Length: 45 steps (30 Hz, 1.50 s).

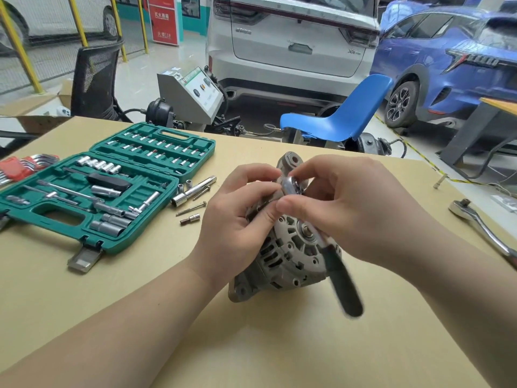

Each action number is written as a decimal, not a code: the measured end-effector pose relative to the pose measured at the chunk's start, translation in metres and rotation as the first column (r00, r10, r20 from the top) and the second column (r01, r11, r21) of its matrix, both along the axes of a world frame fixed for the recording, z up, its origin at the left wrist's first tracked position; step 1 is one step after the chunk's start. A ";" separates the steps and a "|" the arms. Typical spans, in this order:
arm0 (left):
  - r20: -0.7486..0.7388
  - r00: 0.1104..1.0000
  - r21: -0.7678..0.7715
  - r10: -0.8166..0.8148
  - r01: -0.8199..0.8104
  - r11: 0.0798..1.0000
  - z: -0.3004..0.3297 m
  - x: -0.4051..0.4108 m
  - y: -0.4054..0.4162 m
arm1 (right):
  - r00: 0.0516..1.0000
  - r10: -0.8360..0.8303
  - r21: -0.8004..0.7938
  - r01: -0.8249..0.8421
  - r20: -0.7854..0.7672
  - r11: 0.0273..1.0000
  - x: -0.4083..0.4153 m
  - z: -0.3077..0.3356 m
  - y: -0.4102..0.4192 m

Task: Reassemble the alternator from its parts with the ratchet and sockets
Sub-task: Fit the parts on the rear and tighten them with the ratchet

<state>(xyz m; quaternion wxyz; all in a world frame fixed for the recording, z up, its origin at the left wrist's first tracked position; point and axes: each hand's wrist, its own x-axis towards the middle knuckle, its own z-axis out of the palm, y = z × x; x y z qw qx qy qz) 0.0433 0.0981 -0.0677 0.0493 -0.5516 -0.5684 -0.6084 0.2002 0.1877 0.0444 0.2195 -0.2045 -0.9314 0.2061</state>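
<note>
The grey alternator (288, 253) stands on the tan table (140, 289), its vented face towards me. A small ratchet (345, 284) with a black handle hangs over it; its chrome head (291, 185) sits near the alternator's top. My right hand (355, 214) pinches the ratchet head with thumb and fingers. My left hand (240, 211) curls round the alternator's upper left side, its fingertips touching the ratchet head. Whatever sits under the head is hidden by my fingers.
An open green socket case (112, 191) lies at the left, with loose sockets and long bolts (191, 208) beside it. A larger chrome ratchet (481, 228) lies at the right edge. Red-held hex keys (19, 166) lie far left. A blue chair (341, 119) stands behind the table.
</note>
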 end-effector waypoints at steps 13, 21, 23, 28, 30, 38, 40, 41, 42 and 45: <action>0.142 0.989 0.039 -0.029 0.024 0.999 -0.007 -0.002 0.003 | 1.000 0.026 0.074 -0.026 0.004 0.997 0.000 -0.008 0.000; 0.094 0.995 -0.030 -0.035 0.038 0.999 -0.003 -0.006 0.002 | 0.999 0.031 0.147 -0.035 0.026 0.988 -0.001 0.002 -0.001; 0.147 0.988 0.010 -0.040 0.039 0.999 -0.006 -0.002 0.003 | 1.000 0.024 0.075 -0.025 0.010 0.997 -0.001 -0.001 -0.001; 0.111 0.985 -0.048 -0.132 0.138 0.989 -0.004 -0.005 0.005 | 0.989 0.036 0.210 -0.066 0.142 0.975 -0.001 0.008 -0.004; 0.096 0.988 -0.061 -0.121 0.127 0.990 -0.002 -0.007 0.004 | 0.988 0.041 0.218 -0.073 0.147 0.973 -0.001 0.011 -0.002; 0.176 0.972 -0.009 -0.156 0.161 0.987 -0.004 -0.003 0.004 | 0.993 0.024 0.222 -0.050 0.118 0.974 -0.002 0.006 -0.007; 0.095 0.985 -0.067 -0.142 0.149 0.987 0.000 -0.005 0.002 | 0.984 0.024 0.301 -0.078 0.178 0.950 -0.003 0.009 -0.006; 0.100 0.987 -0.079 -0.129 0.137 0.987 0.001 -0.005 0.002 | 0.983 0.026 0.303 -0.082 0.184 0.950 -0.004 0.010 -0.005; 0.125 0.986 -0.078 -0.111 0.122 0.990 0.002 -0.005 0.002 | 0.984 0.027 0.283 -0.077 0.177 0.956 -0.003 0.010 -0.004; 0.185 0.981 -0.020 -0.063 0.068 0.998 0.000 -0.003 0.002 | 0.994 0.014 0.195 -0.035 0.105 0.980 -0.001 0.010 -0.001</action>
